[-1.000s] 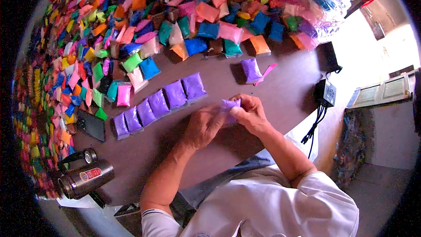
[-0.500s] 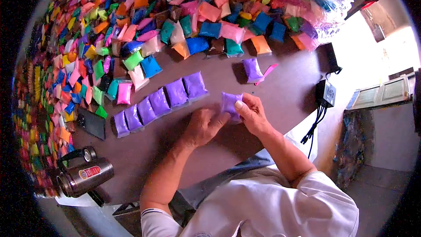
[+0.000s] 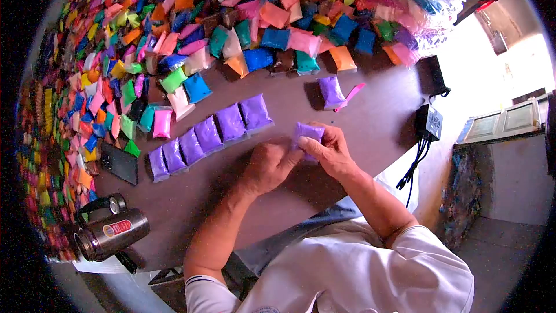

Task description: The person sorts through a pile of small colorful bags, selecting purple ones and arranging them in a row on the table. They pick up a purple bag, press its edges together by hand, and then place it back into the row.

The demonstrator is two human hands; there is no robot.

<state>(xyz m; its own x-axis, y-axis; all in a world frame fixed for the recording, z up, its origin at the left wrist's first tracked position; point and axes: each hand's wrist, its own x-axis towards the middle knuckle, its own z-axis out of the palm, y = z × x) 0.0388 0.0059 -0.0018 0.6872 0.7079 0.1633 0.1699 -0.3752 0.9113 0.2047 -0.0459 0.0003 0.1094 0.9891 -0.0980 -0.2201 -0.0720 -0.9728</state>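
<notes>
Between my hands is a small clear packet of purple filling, held above the brown table. My right hand is closed on it, its thumb pressed across the front face. My left hand is closed too, with thumb and fingertips at the packet's lower left edge; the exact grip there is partly hidden. A slanting row of several similar purple packets lies to the left, beyond my left hand. Another purple packet rests farther back, beside a thin pink tool.
A large heap of packets in many colours spreads over the back and left of the table. A dark flat phone-like object and a steel flask sit at left. A black box with cables stands at the right edge.
My right thumb has slid toward the left and lower across the packet's face. The packet has shifted slightly right, and my left hand stays at its edge. The row has not been moved.
</notes>
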